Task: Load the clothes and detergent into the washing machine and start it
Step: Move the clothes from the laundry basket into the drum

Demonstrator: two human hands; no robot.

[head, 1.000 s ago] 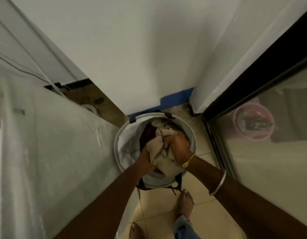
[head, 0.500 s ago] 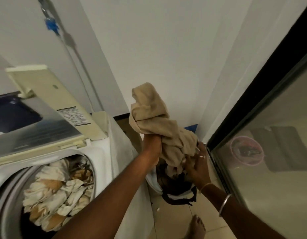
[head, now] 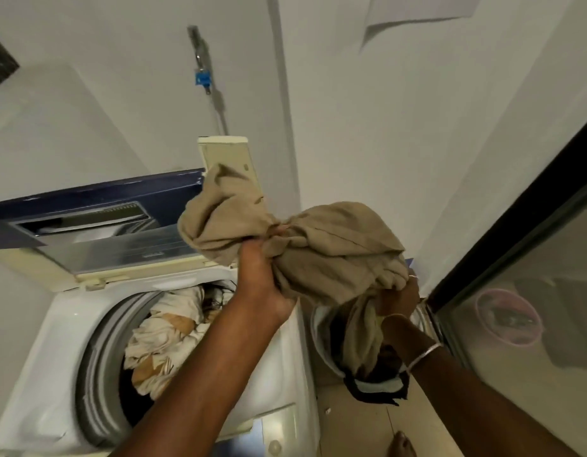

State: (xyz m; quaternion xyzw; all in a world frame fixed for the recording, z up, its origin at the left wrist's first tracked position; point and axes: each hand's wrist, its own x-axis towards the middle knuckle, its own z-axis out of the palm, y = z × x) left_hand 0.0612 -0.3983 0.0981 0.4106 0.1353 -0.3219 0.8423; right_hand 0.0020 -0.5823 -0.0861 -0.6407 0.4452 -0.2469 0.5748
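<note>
Head camera looks down on a beige garment [head: 305, 245] bunched in mid-air, right of the open drum and above the laundry basket [head: 321, 338] on the floor. The left hand [head: 262, 278] is clenched around the garment's gathered middle, while the right hand [head: 397, 298], lower and to the right, grips its hanging end with fingers closed. To the left stands the top-loading washing machine [head: 54, 331], its lid [head: 97, 225] raised at the far side and its drum holding cream and tan patterned laundry [head: 166, 338].
</note>
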